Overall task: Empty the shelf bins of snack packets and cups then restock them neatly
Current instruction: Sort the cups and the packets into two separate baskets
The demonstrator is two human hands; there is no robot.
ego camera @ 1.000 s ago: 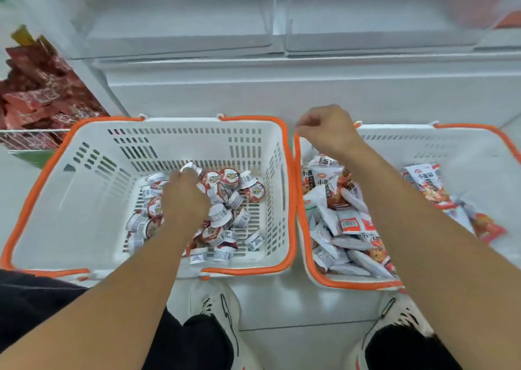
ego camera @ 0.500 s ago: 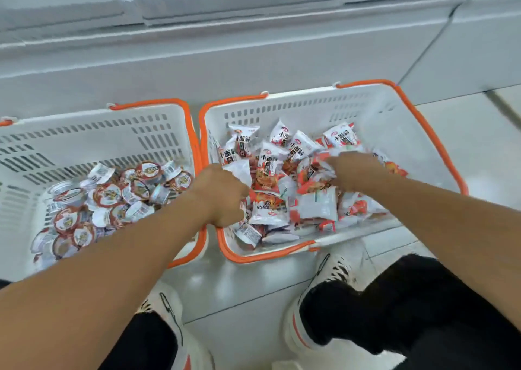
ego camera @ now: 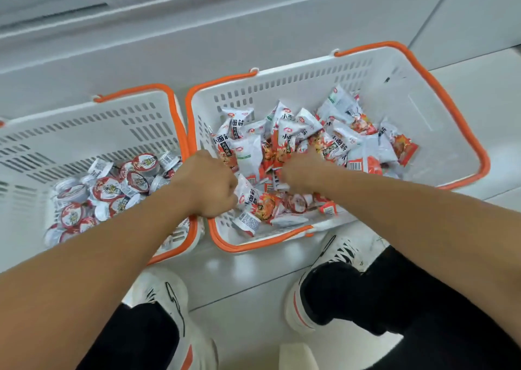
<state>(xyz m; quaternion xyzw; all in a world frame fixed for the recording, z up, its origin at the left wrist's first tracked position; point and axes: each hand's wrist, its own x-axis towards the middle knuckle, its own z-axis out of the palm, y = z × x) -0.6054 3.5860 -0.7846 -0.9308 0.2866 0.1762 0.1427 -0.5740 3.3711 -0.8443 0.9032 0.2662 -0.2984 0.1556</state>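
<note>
Both hands stay in the right basket (ego camera: 439, 93), mid-frame. The left hand (ego camera: 208, 183) and right hand (ego camera: 303, 172) close on crumpled white-and-orange packets (ego camera: 284, 144); cups (ego camera: 112, 189) fill the left basket (ego camera: 84, 127).

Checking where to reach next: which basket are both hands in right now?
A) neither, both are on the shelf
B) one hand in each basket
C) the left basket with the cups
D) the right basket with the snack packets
D: the left hand and right hand are both down among the snack packets in the right basket, while the cups lie untouched.
</note>
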